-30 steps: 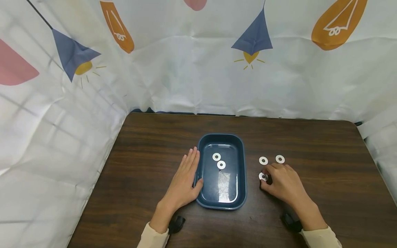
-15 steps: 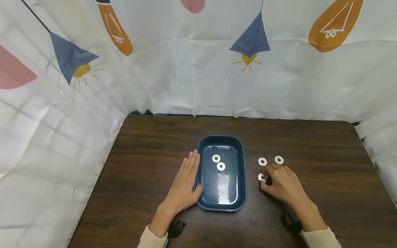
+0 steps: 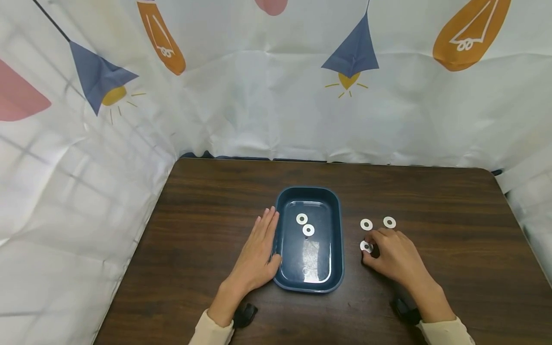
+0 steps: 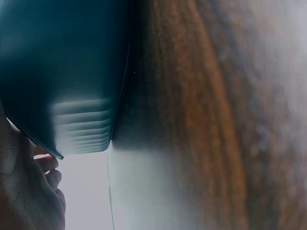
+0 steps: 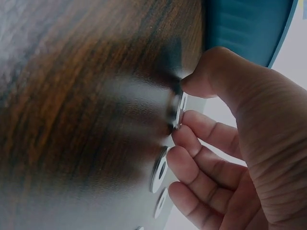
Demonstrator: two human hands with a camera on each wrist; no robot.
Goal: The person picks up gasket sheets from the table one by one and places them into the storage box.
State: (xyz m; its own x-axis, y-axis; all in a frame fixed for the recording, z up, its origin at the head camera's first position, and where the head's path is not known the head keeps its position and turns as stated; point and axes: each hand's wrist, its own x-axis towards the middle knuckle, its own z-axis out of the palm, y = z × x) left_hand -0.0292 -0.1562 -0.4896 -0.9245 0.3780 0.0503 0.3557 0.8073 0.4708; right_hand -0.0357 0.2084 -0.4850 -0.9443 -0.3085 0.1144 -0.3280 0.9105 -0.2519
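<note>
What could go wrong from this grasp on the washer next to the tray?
1. The right hand pinches the flat white ring-shaped washer only by its thin edge between thumb and fingers; it may slip and drop back on the dark wooden table.
2. Two more white washers lie just beyond the knuckles; lifting could knock them.
3. The left hand only rests against the dark blue plastic tray, which might slide.
</note>
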